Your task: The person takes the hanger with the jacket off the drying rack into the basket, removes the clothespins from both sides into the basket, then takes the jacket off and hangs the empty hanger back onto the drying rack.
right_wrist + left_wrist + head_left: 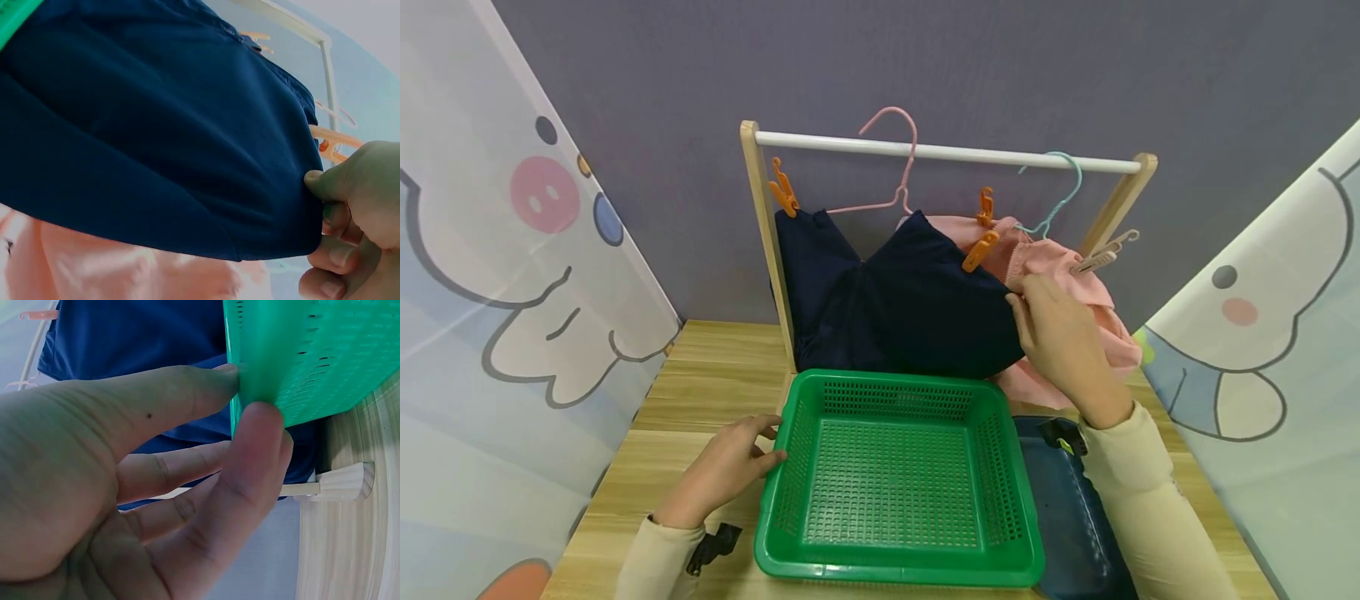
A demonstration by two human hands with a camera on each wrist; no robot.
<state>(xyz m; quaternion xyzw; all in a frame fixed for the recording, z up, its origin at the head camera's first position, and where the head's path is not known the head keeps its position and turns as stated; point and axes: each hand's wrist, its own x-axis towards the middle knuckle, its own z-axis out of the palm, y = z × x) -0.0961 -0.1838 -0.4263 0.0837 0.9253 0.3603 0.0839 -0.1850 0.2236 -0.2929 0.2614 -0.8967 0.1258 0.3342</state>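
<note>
My right hand (1063,337) pinches the right edge of dark blue shorts (917,308), thumb on the near side in the right wrist view. The shorts hang on a small rack, legs up. An orange clothespin (783,192) grips their upper left corner, and another orange clothespin (981,251) sits on the right leg's edge. My left hand (722,467) holds the left rim of a green basket (1026,546) between thumb and finger. Nothing lies in the basket. Behind the shorts hangs a pink garment (1075,275) with a pale clothespin (1101,257).
A white rail (955,152) on wooden posts carries a pink hanger (913,158) and a mint hanger (1071,187). One more orange clothespin (986,206) is behind the shorts. Right of the basket stands a dark blue tub (1067,517), partly under my right forearm. Printed curtains flank the wooden table (722,358).
</note>
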